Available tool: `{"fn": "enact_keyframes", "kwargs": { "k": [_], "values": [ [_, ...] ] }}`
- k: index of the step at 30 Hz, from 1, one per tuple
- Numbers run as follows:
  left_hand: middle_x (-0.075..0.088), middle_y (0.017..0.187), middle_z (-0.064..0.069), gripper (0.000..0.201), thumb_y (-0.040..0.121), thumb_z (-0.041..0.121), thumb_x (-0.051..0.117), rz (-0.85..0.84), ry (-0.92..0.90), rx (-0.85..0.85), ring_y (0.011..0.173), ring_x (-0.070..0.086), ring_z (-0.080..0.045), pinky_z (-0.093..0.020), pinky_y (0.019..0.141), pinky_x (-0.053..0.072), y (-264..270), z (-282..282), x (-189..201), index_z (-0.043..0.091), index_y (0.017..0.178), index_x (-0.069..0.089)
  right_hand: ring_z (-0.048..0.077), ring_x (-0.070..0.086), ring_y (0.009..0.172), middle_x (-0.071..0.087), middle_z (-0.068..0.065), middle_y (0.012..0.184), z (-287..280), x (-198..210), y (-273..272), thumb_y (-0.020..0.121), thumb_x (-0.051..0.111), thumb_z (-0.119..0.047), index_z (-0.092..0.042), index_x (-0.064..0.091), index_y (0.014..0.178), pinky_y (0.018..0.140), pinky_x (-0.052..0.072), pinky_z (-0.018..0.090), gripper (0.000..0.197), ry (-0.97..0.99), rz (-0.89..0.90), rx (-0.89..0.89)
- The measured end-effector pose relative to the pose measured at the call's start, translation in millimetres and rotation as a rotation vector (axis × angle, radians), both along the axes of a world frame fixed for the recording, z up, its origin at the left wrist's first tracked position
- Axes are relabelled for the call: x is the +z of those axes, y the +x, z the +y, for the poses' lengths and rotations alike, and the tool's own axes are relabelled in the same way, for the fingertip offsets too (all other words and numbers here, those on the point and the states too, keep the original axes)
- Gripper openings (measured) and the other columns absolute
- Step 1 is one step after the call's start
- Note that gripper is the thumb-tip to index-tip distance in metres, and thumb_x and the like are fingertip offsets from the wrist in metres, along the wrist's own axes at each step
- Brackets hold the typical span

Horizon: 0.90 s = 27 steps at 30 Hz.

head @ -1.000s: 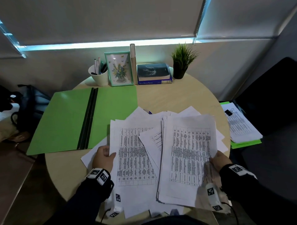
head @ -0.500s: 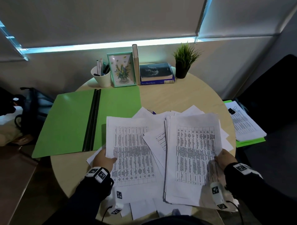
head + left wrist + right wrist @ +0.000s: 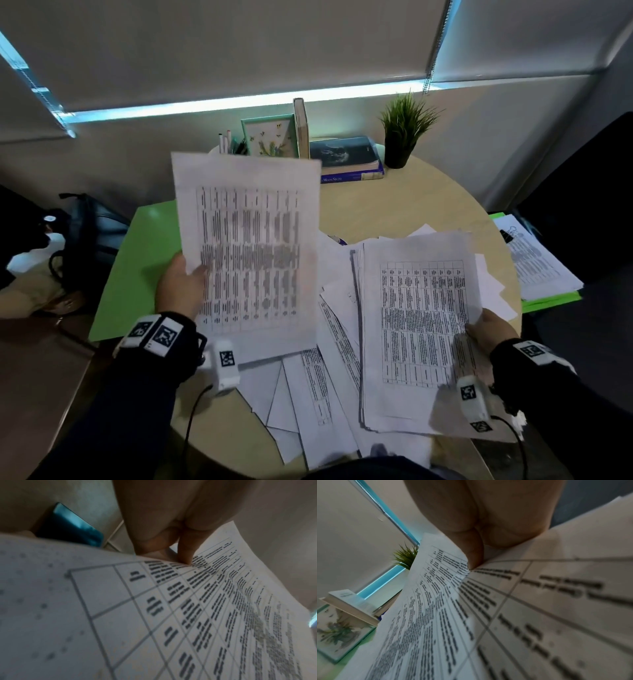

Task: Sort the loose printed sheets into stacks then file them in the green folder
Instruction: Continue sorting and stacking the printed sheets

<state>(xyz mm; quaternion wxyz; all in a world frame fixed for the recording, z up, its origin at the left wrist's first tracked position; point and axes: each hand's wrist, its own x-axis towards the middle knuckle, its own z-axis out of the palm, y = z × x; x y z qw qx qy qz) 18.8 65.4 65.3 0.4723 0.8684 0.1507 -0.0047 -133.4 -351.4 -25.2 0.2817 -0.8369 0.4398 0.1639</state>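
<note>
My left hand [image 3: 181,287] pinches the left edge of a single printed sheet [image 3: 246,246] and holds it up above the table; its thumb [image 3: 186,547] lies on the printed side. My right hand [image 3: 488,329] grips the right edge of a thick stack of printed sheets [image 3: 421,325], thumb [image 3: 471,551] on top. More loose sheets [image 3: 308,387] lie fanned out on the table between and below the two. The open green folder [image 3: 137,274] lies flat at the left, largely hidden behind the raised sheet.
On the round wooden table [image 3: 394,205], at the back, stand a pen cup [image 3: 227,144], a framed picture [image 3: 270,137], books [image 3: 346,157] and a small potted plant [image 3: 404,130]. Another paper stack on a green folder [image 3: 537,263] lies to the right. A dark bag [image 3: 85,240] sits at the left.
My left hand has lifted one sheet off the table and raised it upright in front of the folder. The right hand keeps its hold on the stack.
</note>
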Motion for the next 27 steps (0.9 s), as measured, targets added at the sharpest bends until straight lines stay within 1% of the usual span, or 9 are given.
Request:
{"fn": "enact_keyframes", "kwargs": {
  "k": [2, 4, 6, 9, 14, 19, 22, 25, 27],
  "values": [
    [0.064, 0.104, -0.001, 0.022, 0.094, 0.015, 0.052, -0.041, -0.11, -0.076, 0.095, 0.06, -0.022, -0.032, 0.084, 0.045, 2.5, -13.3, 12.8, 0.013, 0.114, 0.059, 0.038, 0.05, 0.121, 0.053, 0.025, 0.131, 6.3, 4.1, 3.3, 0.092, 0.052, -0.011, 0.004, 0.046, 0.129, 0.098, 0.039, 0.035, 0.041, 0.027, -0.022, 0.001],
    [0.069, 0.098, 0.0, 0.018, 0.091, 0.018, 0.058, -0.009, -0.21, -0.162, 0.09, 0.065, -0.023, -0.037, 0.083, 0.051, 2.2, -30.8, 15.1, 0.019, 0.108, 0.063, 0.036, 0.051, 0.12, 0.053, 0.023, 0.132, 13.0, 8.5, 7.6, 0.092, 0.052, -0.012, 0.001, 0.046, 0.131, 0.098, 0.039, 0.035, 0.041, 0.05, -0.052, 0.02],
    [0.071, 0.097, -0.002, 0.014, 0.087, 0.02, 0.061, 0.074, -0.278, -0.245, 0.091, 0.067, -0.026, -0.044, 0.086, 0.052, -4.3, -50.4, 9.9, 0.026, 0.1, 0.065, 0.035, 0.051, 0.12, 0.054, 0.021, 0.132, 21.2, 14.3, 11.5, 0.092, 0.053, -0.012, -0.001, 0.046, 0.131, 0.097, 0.039, 0.034, 0.041, 0.072, -0.097, 0.034],
    [0.066, 0.096, 0.003, 0.018, 0.092, 0.018, 0.056, 0.206, -0.265, -0.31, 0.101, 0.062, -0.025, -0.035, 0.087, 0.048, -23.6, -78.2, -3.8, 0.021, 0.108, 0.062, 0.033, 0.055, 0.116, 0.058, 0.018, 0.128, 35.4, 20.0, 16.0, 0.091, 0.054, -0.01, -0.004, 0.05, 0.13, 0.092, 0.04, 0.031, 0.04, 0.144, -0.212, -0.018],
    [0.063, 0.116, -0.006, 0.03, 0.093, 0.017, 0.052, 0.322, -0.144, -0.304, 0.105, 0.058, -0.025, -0.036, 0.093, 0.046, -45.6, -97.8, -26.9, 0.013, 0.122, 0.056, 0.021, 0.054, 0.095, 0.059, 0.013, 0.118, 60.2, 24.8, 20.9, 0.091, 0.051, 0.0, -0.003, 0.049, 0.129, 0.08, 0.049, 0.033, 0.038, 0.524, -0.411, -0.239],
    [0.06, 0.122, -0.005, 0.041, 0.088, 0.02, 0.057, 0.353, -0.163, -0.252, 0.106, 0.058, -0.027, -0.045, 0.1, 0.044, -44.5, -99.9, -37.9, 0.018, 0.127, 0.044, 0.033, 0.064, 0.098, 0.068, 0.015, 0.103, 81.3, 28.1, 19.0, 0.086, 0.051, 0.007, -0.006, 0.062, 0.109, 0.093, 0.051, 0.049, 0.029, 0.648, -0.447, -0.313],
    [0.057, 0.128, -0.004, 0.046, 0.091, 0.015, 0.055, 0.363, -0.203, -0.323, 0.111, 0.055, -0.025, -0.04, 0.101, 0.042, -48.6, -102.9, -39.2, 0.017, 0.133, 0.038, 0.031, 0.065, 0.084, 0.069, 0.014, 0.093, 87.8, 35.7, 14.6, 0.085, 0.04, 0.014, -0.005, 0.063, 0.107, 0.07, 0.059, 0.038, 0.037, 0.707, -0.476, -0.333],
    [0.058, 0.127, -0.005, 0.04, 0.094, 0.015, 0.05, 0.345, -0.138, -0.397, 0.112, 0.055, -0.024, -0.037, 0.1, 0.041, -52.7, -107.5, -39.8, 0.016, 0.133, 0.04, 0.03, 0.065, 0.089, 0.069, 0.009, 0.093, 85.1, 37.8, 11.2, 0.093, 0.046, -0.01, -0.007, 0.065, 0.11, 0.085, 0.055, 0.043, 0.025, 0.678, -0.496, -0.379],
    [0.056, 0.131, -0.006, 0.043, 0.095, 0.013, 0.048, 0.326, -0.119, -0.419, 0.111, 0.054, -0.022, -0.032, 0.095, 0.039, -53.6, -110.0, -41.6, 0.017, 0.136, 0.037, 0.028, 0.062, 0.088, 0.065, 0.007, 0.09, 80.0, 35.6, 9.1, 0.094, 0.044, -0.044, -0.006, 0.063, 0.098, 0.088, 0.051, 0.039, 0.044, 0.625, -0.5, -0.432]
  ]
}}
